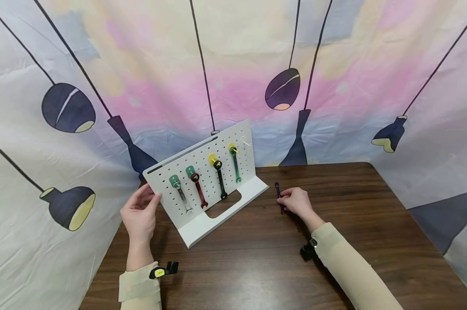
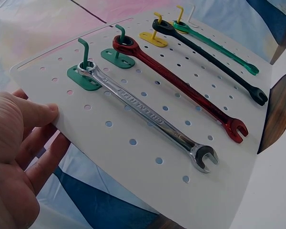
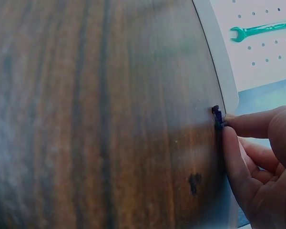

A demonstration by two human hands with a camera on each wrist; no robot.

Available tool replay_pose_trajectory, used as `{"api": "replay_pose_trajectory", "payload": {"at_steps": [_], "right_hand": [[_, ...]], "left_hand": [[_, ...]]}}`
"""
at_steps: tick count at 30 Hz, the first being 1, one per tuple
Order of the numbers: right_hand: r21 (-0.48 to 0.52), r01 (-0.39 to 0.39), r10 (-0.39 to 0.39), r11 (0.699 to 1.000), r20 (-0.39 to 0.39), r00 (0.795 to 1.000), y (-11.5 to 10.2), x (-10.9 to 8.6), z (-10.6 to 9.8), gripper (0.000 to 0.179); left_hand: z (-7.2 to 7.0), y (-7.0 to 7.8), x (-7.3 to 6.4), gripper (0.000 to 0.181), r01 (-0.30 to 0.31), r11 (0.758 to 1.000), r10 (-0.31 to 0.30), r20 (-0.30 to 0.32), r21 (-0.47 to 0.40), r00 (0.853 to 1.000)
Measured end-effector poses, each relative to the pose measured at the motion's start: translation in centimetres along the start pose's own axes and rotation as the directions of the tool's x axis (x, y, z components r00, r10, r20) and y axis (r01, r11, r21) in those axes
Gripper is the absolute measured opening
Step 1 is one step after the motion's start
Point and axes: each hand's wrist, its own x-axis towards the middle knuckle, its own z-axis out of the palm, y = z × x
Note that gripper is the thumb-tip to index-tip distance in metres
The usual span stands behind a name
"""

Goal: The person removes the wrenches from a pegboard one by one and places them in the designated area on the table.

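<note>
A white pegboard stand (image 1: 207, 183) stands at an angle on the table. My left hand (image 1: 140, 215) grips its left edge, thumb on the front and fingers behind. A silver wrench (image 2: 148, 114), a red wrench (image 2: 181, 88), a black wrench (image 2: 214, 64) and a green wrench (image 2: 219, 43) hang from hooks in a row. To the right of the stand, my right hand (image 1: 297, 202) pinches a small purple wrench (image 1: 278, 191) between thumb and fingers. In the right wrist view that wrench shows nearly end-on; whether it touches the table cannot be told.
At the board's right end a white hook (image 1: 245, 142) carries no wrench. The stand's base has a rounded cutout. Brown wooden table (image 1: 256, 267) extends in front, and a printed curtain (image 1: 241, 56) hangs behind it.
</note>
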Motion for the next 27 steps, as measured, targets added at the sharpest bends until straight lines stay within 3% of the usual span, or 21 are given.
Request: {"api": "replay_pose_trajectory", "payload": {"at_steps": [17, 27], "right_hand": [[0.014, 0.000, 0.000, 1.000, 0.007, 1.000, 0.36, 0.22, -0.06, 0.030], [0.029, -0.016, 0.015, 0.999, 0.020, 1.000, 0.27, 0.20, -0.06, 0.031]], "left_hand": [[0.03, -0.02, 0.04, 0.037, -0.002, 1.000, 0.002, -0.007, 0.016, 1.000], [-0.03, -0.04, 0.04, 0.038, -0.018, 1.000, 0.018, 0.008, -0.018, 1.000]]}}
